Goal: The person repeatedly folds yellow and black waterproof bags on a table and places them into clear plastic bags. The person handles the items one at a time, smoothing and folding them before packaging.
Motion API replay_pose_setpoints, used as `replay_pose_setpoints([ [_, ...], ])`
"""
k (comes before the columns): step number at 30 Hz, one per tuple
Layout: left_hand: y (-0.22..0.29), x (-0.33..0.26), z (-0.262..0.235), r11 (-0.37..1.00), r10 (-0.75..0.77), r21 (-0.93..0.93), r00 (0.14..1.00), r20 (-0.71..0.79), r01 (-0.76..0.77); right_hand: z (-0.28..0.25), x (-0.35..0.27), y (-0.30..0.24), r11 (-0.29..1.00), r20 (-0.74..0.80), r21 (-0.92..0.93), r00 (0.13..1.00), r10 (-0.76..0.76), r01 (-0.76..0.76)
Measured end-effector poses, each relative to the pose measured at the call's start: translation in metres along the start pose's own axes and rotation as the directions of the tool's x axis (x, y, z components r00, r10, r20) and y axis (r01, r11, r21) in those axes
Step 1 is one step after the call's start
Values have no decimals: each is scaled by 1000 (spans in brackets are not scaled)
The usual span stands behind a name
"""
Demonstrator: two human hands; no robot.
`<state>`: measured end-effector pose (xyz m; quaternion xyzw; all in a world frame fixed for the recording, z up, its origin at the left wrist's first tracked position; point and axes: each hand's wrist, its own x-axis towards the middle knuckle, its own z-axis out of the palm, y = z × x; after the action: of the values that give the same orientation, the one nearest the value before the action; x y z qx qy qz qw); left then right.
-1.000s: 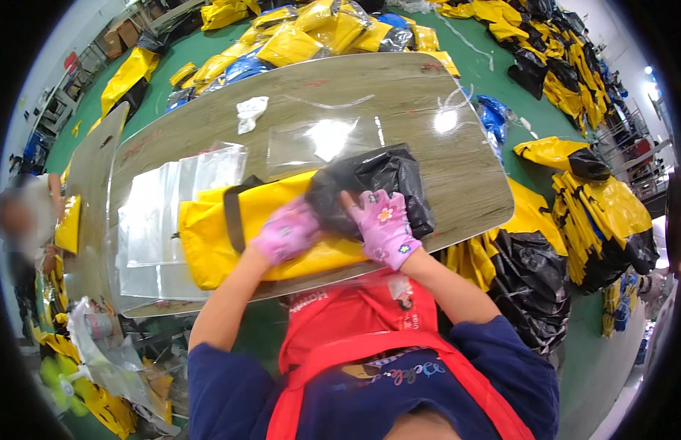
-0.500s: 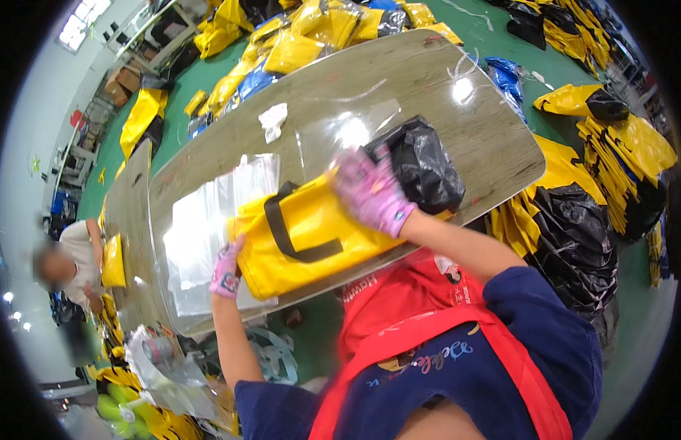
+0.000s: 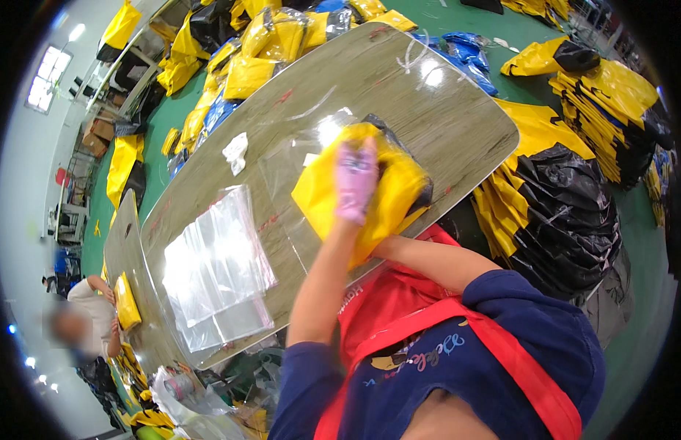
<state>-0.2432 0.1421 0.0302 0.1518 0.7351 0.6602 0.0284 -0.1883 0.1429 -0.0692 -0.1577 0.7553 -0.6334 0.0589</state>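
Observation:
A yellow bag (image 3: pixel 322 191) with a black end (image 3: pixel 427 193) is bunched and folded over on the table near its front edge. My left hand (image 3: pixel 357 180), in a pink patterned glove, grips the folded part from above, its fingers blurred by motion. My right forearm (image 3: pixel 436 257) reaches in from the right, and the hand at its end is hidden under the yellow material. A clear plastic sleeve (image 3: pixel 278 172) lies flat, partly beneath the bag's left side. To the left rests a stack of clear plastic sleeves (image 3: pixel 215 264).
The wood-grain table (image 3: pixel 340 95) has a crumpled white scrap (image 3: pixel 236 152) on it. Packed yellow bags (image 3: pixel 249 77) lie beyond its far edge. On the right are piles of yellow and black bags (image 3: pixel 560 220). A person (image 3: pixel 91 315) handles a yellow bundle (image 3: pixel 126 301) at far left.
My left hand has swung from the bag's left end up and to the right, folding the yellow part over the black end. My right hand has gone from on top to out of sight beneath.

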Motion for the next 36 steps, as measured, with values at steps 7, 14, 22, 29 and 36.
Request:
replay_pose_setpoints([
  [7,-4,7,-1,237,146,788,823,549,-568,-27,-53,-44,738,283,-672,899,333,-62],
  [14,-18,19,7,218,-97,781,783,614,-585,-134,-54,-96,536,-87,-828,982,169,-165],
  [22,-72,3,-92,450,346,874,938,21,-186,-145,-67,-71,393,-171,-908,985,-34,-144],
  [29,2,-76,-74,634,-623,-519,776,97,574,-185,-95,-65,338,161,-912,961,-225,232],
  [36,68,-47,-54,995,-62,94,564,823,-29,-229,-146,11,998,-664,-66,746,-59,21],
])
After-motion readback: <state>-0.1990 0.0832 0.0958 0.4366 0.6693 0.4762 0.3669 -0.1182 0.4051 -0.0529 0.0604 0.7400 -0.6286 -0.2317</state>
